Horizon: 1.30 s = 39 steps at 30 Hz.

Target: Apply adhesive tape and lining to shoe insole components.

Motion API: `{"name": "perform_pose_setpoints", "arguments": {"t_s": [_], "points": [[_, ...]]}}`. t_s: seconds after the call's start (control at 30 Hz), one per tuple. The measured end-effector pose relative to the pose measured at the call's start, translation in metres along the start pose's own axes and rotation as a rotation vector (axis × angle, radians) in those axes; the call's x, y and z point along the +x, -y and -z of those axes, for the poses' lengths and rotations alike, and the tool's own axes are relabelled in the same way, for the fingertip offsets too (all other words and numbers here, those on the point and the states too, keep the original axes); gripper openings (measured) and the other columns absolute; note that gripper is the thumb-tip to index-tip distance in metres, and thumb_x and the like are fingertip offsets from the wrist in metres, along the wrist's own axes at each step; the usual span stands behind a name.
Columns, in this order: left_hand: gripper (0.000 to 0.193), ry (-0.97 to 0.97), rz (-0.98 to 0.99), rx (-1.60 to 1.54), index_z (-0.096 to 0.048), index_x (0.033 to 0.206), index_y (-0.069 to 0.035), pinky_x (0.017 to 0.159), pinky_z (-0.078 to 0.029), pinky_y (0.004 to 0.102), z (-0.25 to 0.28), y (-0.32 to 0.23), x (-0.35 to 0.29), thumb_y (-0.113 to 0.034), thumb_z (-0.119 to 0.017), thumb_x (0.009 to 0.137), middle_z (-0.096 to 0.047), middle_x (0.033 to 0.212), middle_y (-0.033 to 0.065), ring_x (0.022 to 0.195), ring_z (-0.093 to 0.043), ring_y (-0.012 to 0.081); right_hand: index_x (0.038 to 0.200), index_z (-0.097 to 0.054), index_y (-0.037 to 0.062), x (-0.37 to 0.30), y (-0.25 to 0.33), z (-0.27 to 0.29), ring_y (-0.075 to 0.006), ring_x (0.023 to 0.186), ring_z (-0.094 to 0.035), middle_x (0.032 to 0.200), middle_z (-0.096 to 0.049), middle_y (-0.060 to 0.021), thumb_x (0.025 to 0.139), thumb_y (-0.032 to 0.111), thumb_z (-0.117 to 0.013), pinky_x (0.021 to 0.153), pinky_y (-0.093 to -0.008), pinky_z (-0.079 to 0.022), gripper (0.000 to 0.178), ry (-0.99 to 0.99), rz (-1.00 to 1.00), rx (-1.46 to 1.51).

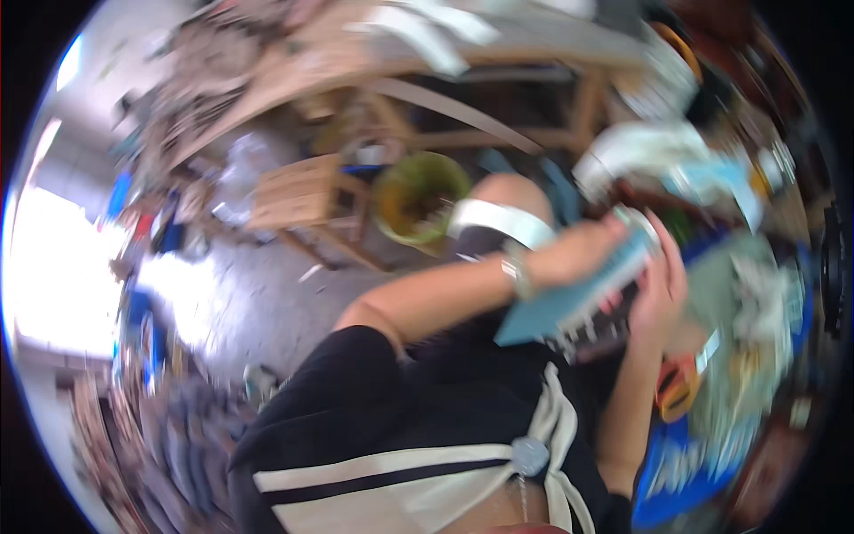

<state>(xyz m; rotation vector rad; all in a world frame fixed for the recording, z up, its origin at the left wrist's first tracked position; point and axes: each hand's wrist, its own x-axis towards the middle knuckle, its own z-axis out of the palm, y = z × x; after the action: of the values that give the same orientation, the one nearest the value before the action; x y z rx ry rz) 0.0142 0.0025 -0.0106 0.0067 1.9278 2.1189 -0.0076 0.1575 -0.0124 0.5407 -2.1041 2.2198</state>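
Left hand [571, 256] and right hand [656, 298] curl fingers closed on the blue-grey panel [560, 307] between them; grip it evenly.

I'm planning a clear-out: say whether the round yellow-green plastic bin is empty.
Not empty: brownish scraps show inside the bin; blur hides how full.
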Motion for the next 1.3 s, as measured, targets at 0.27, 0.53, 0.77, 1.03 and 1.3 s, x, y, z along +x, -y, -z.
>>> {"name": "perform_pose_setpoints", "arguments": {"t_s": [0.27, 0.53, 0.77, 1.03, 1.3], "points": [[0.059, -0.017, -0.027, -0.052, -0.058, 0.090, 0.005, 0.048, -0.052, 0.0283, -0.007, -0.004, -0.030, -0.046, -0.029, 0.100, -0.060, 0.063, 0.0100, 0.049, -0.061, 0.0176, 0.125, -0.052, -0.0015, -0.021, -0.002, -0.007, -0.0162, 0.101, -0.054, 0.113, -0.056, -0.0079, 0.093, 0.009, -0.049, 0.088, -0.0265, -0.042, 0.034, 0.019, -0.044, -0.079], [0.059, 0.190, -0.105, -0.019, -0.057, 0.095, 0.005, 0.057, -0.052, 0.0292, -0.007, -0.023, -0.033, -0.046, -0.027, 0.100, -0.062, 0.073, 0.0125, 0.061, -0.062, 0.0191, 0.131, -0.045, -0.0034, -0.012, 0.020, 0.014, -0.0229, 0.108, -0.050, 0.113, -0.051, -0.0104, 0.076, 0.023, -0.072, 0.093, -0.0322, -0.040, 0.067, 0.193, 0.292, -0.107], [0.051, 0.243, -0.153, 0.227, -0.052, 0.107, 0.002, 0.073, -0.047, 0.0321, -0.008, -0.014, -0.030, -0.047, -0.047, 0.091, -0.063, 0.093, 0.0148, 0.084, -0.061, 0.0219, 0.136, -0.037, -0.0056, -0.015, 0.015, 0.030, -0.0269, 0.116, -0.049, 0.128, -0.050, -0.0192, 0.085, 0.023, -0.066, 0.102, -0.0357, -0.035, 0.065, 0.272, 0.100, 0.118], [0.050, 0.016, -0.273, 0.543, -0.045, 0.116, -0.003, 0.081, -0.046, 0.0438, -0.023, -0.004, -0.036, -0.030, -0.067, 0.080, -0.060, 0.099, 0.0200, 0.094, -0.059, 0.0386, 0.134, -0.040, -0.0057, -0.017, 0.002, 0.027, -0.0255, 0.116, -0.048, 0.129, -0.049, -0.0181, 0.094, 0.019, -0.055, 0.101, -0.0344, -0.036, 0.050, 0.104, 0.099, 0.010], [0.041, 0.153, -0.215, 0.694, -0.055, 0.107, 0.000, 0.073, -0.050, 0.0412, -0.013, -0.012, -0.042, -0.031, -0.065, 0.082, -0.065, 0.081, 0.0155, 0.079, -0.065, 0.0344, 0.117, -0.056, -0.0032, -0.011, 0.005, 0.060, -0.0195, 0.105, -0.053, 0.115, -0.058, -0.0130, 0.094, 0.020, -0.053, 0.093, -0.0293, -0.039, 0.033, 0.392, 0.072, -0.212]]}}
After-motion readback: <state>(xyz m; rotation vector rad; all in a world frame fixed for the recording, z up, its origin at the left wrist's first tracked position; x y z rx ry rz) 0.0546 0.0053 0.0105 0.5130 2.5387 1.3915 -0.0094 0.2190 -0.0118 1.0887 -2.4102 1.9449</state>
